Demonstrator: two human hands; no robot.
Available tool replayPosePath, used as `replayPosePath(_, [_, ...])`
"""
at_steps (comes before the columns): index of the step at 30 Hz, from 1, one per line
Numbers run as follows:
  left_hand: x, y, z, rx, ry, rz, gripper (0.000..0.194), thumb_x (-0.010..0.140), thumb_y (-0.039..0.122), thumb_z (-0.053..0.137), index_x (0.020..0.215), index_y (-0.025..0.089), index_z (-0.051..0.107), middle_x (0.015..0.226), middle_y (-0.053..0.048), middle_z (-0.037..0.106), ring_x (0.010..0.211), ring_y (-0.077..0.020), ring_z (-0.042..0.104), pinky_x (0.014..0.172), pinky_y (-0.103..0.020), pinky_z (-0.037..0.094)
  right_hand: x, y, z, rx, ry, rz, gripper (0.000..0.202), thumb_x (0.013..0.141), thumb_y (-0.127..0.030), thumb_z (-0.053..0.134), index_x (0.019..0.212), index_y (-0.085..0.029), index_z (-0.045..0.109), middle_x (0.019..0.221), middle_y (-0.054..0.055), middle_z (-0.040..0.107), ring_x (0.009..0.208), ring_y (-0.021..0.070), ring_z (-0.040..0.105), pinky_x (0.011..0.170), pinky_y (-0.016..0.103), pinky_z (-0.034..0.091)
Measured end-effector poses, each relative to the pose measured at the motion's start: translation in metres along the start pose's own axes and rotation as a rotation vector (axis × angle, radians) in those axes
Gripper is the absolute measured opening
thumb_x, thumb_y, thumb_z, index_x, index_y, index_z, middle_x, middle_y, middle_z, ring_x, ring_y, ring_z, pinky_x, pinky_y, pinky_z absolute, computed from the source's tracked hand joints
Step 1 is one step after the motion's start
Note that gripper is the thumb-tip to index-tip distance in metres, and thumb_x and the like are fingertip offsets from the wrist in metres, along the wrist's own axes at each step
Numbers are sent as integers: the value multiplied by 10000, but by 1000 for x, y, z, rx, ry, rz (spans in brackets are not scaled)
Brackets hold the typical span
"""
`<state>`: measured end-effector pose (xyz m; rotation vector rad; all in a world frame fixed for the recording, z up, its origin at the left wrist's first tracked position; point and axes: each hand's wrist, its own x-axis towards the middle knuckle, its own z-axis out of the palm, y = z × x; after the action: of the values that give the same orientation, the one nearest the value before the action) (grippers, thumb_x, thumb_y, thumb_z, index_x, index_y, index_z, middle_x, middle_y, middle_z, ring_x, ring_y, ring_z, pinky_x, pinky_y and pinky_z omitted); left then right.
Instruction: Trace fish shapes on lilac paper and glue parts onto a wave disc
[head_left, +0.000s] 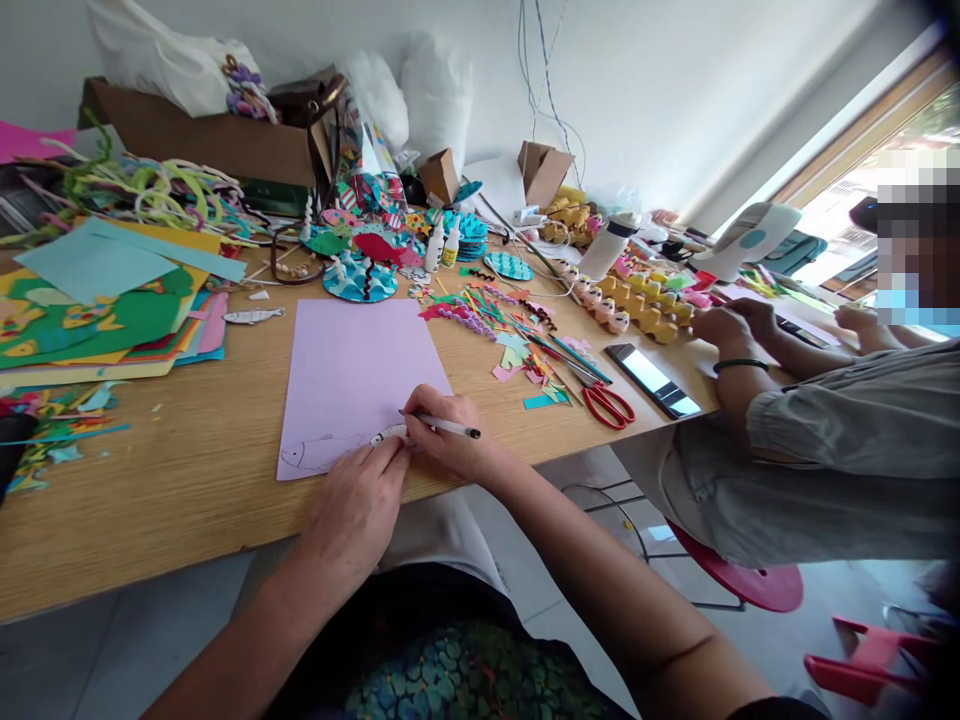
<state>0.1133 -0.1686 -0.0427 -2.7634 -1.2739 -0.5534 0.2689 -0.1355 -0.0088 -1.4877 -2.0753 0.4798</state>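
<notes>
A sheet of lilac paper (pixel 360 360) lies at the table's front edge, with an outlined fish drawing (pixel 307 452) in its lower left corner. To the right of that drawing sits a small white fish cutout (pixel 386 434), partly hidden by my fingers. My left hand (pixel 364 490) lies over the lower edge of the paper, its outstretched fingertips pressing on the cutout. Pinched in my right hand (pixel 450 430) is a white pen (pixel 454 427), its dark tip beside the cutout's upper edge. Another fish cutout (pixel 255 316) lies left of the paper.
Coloured paper sheets (pixel 142 340) are stacked at left, near scraps (pixel 67 430). Red-handled scissors (pixel 609 405) and a phone (pixel 652 380) lie to the right. Glue bottles (pixel 442 245) and decorated fish crafts (pixel 360 270) stand behind. A co-worker (pixel 862 440) sits at right.
</notes>
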Motion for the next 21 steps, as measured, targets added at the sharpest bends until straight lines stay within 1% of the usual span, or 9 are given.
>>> replayPosePath(4, [0, 0, -1, 23, -9, 24, 304, 840, 91, 411, 1082, 119, 593, 1071, -118, 644, 927, -243, 613, 809, -402, 516, 8, 1, -3, 266, -40, 32, 54, 739, -142, 480, 733, -178, 521, 580, -47, 547, 520, 74, 474, 533, 184, 351])
replayPosePath(6, [0, 0, -1, 31, -3, 21, 305, 837, 85, 403, 1067, 125, 600, 1067, -116, 646, 911, -240, 619, 789, -399, 522, 12, 3, -2, 348, -54, 36, 44, 718, -142, 486, 703, -177, 509, 559, -57, 511, 511, 72, 449, 503, 180, 333])
replayPosePath(9, [0, 2, -2, 57, -2, 14, 301, 839, 82, 400, 1050, 135, 607, 1058, -106, 651, 895, -229, 624, 763, -378, 529, 17, 6, 1, 364, -71, 30, 38, 696, -146, 490, 678, -175, 506, 556, -61, 481, 521, 73, 426, 490, 181, 319])
replayPosePath(13, [-1, 4, -4, 63, -21, 5, 313, 837, 76, 413, 1093, 109, 591, 1088, -111, 642, 910, -239, 622, 765, -386, 527, 17, 7, 5, 383, -90, 41, 45, 677, -138, 480, 666, -172, 507, 563, -57, 492, 547, 79, 441, 520, 189, 343])
replayPosePath(16, [-2, 5, -4, 40, -31, -10, 327, 839, 74, 409, 1111, 120, 584, 1098, -108, 638, 925, -243, 618, 773, -396, 520, 17, 7, 5, 405, -105, 40, 45, 666, -140, 480, 667, -173, 510, 559, -54, 501, 544, 84, 453, 517, 195, 350])
replayPosePath(21, [-2, 4, -4, 26, -37, 1, 336, 845, 83, 386, 1118, 113, 580, 1096, -112, 637, 914, -243, 614, 757, -397, 520, 18, 7, 5, 454, -138, 87, 33, 668, -152, 478, 677, -175, 501, 545, -58, 496, 519, 81, 451, 500, 194, 346])
